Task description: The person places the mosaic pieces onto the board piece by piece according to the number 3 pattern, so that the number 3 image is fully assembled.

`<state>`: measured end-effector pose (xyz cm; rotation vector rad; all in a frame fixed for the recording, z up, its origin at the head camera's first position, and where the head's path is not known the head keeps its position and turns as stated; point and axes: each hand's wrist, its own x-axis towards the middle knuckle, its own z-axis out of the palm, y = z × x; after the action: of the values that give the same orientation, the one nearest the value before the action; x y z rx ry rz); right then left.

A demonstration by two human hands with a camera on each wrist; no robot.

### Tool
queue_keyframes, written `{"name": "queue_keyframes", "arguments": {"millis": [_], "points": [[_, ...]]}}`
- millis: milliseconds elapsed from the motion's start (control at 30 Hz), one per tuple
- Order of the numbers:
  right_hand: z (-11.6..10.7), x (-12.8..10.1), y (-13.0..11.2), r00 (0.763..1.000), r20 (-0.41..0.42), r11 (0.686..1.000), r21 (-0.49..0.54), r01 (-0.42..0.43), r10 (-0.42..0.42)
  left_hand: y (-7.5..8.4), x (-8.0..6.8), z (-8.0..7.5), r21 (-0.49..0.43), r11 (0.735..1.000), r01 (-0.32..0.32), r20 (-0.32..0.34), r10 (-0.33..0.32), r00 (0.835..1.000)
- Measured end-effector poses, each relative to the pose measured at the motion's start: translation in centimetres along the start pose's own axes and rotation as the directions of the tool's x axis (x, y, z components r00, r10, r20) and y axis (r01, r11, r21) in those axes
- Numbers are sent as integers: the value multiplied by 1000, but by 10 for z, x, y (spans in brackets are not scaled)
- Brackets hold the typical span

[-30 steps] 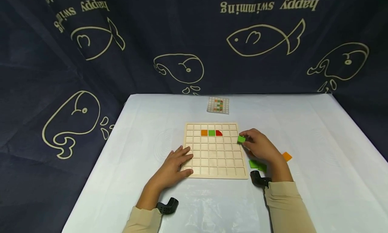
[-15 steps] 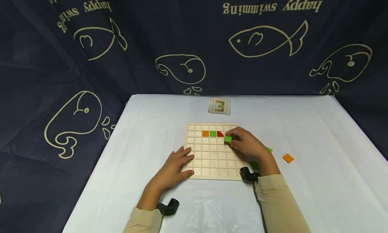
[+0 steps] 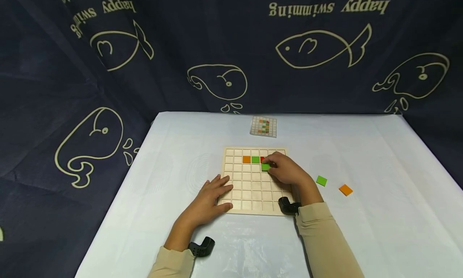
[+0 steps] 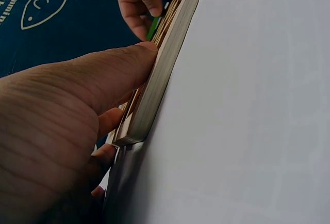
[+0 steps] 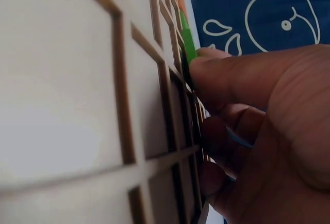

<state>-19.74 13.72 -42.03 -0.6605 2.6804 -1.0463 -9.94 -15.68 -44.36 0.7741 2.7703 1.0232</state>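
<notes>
Right hand (image 3: pixel 287 172) has slid its pinched green tile (image 3: pixel 265 167) leftward over the wooden grid board (image 3: pixel 249 189), left hand (image 3: pixel 207 197) flat bracing it, so I reckon I'm mid-placement and next need to seat it square in the cell under the red tile (image 3: pixel 262 160).

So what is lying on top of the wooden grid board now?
On the wooden grid board lie an orange tile, a green tile and a red piece, partly covered by the right hand, which pinches another green tile.

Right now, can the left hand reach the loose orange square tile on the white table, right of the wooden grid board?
Probably not easily. The left hand rests on the wooden grid board's left edge, and the right hand lies between it and the orange square tile.
</notes>
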Motion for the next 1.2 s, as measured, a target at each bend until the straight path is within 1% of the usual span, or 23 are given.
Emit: {"name": "queue_keyframes", "arguments": {"millis": [133,333,600,833,1200], "points": [[0,1,-2,1000,8,1000,-26,12,-11,2,0,-2,-4,1000,7,4,-7,1000],[1,2,-2,1000,17,999,-39,-10,10,4,1,-3,-4,1000,29,11,-29,1000],[2,2,-1,1000,15,999,-43,-25,25,3,1,-2,2,1000,30,12,-30,999],[2,1,-2,999,6,999,-42,-32,32,2,1,-1,-2,1000,14,3,-14,1000],[3,1,-2,999,-3,998,-36,-53,53,2,0,-1,-9,1000,21,5,-21,1000]]}}
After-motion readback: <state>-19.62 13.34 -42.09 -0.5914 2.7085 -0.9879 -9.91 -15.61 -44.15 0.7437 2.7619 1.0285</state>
